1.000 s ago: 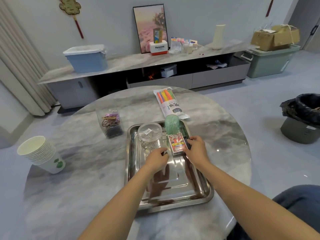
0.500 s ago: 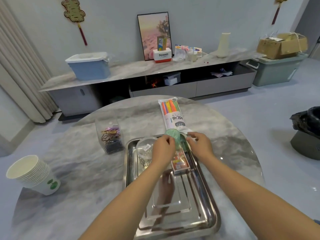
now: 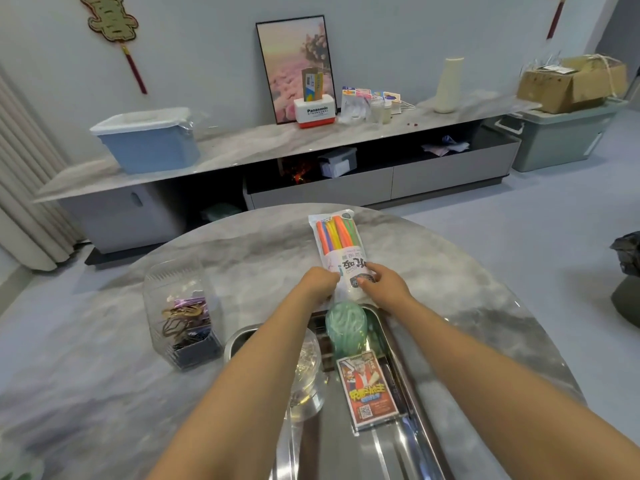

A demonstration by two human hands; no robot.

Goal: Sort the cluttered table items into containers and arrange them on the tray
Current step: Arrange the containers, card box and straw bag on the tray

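A clear packet of coloured straws (image 3: 337, 245) lies on the marble table just beyond the steel tray (image 3: 403, 379). My left hand (image 3: 318, 284) grips the packet's near left corner and my right hand (image 3: 382, 285) pinches its near right edge. On the tray stand a green cup (image 3: 346, 327), a clear glass jar (image 3: 308, 375) partly hidden by my left forearm, and a red card box (image 3: 369, 388) lying flat.
A clear plastic box of clips (image 3: 185, 320) stands left of the tray. Behind the table runs a long low cabinet (image 3: 277, 157) with a blue bin (image 3: 149, 140). A black rubbish bin (image 3: 628, 271) sits at the right edge.
Both hands have left the card box and green cup on the tray and reached forward to take hold of the straw packet's near end. The view has tilted up.
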